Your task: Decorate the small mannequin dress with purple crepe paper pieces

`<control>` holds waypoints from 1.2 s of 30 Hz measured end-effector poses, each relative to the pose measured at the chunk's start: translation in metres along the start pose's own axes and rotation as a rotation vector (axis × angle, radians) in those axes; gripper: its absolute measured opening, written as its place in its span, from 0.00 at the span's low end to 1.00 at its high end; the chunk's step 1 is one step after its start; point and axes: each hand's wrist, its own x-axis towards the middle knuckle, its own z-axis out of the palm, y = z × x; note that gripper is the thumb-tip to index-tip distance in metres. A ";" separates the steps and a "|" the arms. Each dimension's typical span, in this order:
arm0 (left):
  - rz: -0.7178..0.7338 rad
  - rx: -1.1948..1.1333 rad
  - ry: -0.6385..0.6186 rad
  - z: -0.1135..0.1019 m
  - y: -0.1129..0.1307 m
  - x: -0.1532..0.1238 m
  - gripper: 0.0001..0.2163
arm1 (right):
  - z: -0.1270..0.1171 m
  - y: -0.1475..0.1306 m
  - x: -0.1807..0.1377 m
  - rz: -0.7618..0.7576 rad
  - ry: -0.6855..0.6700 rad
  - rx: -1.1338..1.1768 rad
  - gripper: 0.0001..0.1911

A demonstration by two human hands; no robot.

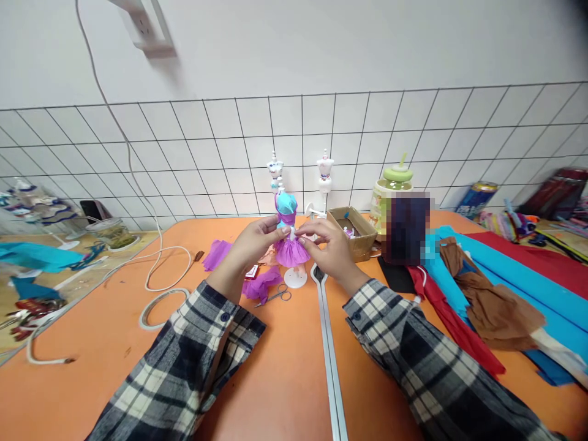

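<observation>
A small dress form (287, 211) stands upright on a round white base (295, 278). It wears a teal and purple top and a gathered purple skirt (293, 252). At its waist, my left hand (261, 240) and my right hand (325, 244) meet from either side, thumbs and fingers pinched together. Between the fingertips shows a small white piece (293, 233), too small to name. Purple cloth scraps (261, 283) and small scissors (278, 295) lie by the base.
Two white dress forms (324, 168) stand behind, near a cardboard box (362, 242) and a green-lidded bottle (397, 177). Folded cloths (496, 300) cover the right side. A tape roll (160, 306) and a white cable (158, 257) lie left; a metal strip (328, 355) runs toward me.
</observation>
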 end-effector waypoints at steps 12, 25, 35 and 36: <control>0.005 0.025 0.009 0.002 0.000 0.000 0.20 | 0.015 0.007 -0.017 -0.186 -0.113 -0.404 0.14; 0.002 0.087 0.138 0.012 0.008 -0.003 0.26 | 0.016 0.026 -0.024 0.162 0.267 -0.044 0.11; 0.010 0.291 0.097 0.023 0.019 -0.014 0.23 | 0.030 0.008 -0.028 0.131 0.162 -0.233 0.13; 0.007 0.329 0.087 0.024 0.021 -0.014 0.25 | 0.030 0.008 -0.028 0.132 0.162 -0.244 0.13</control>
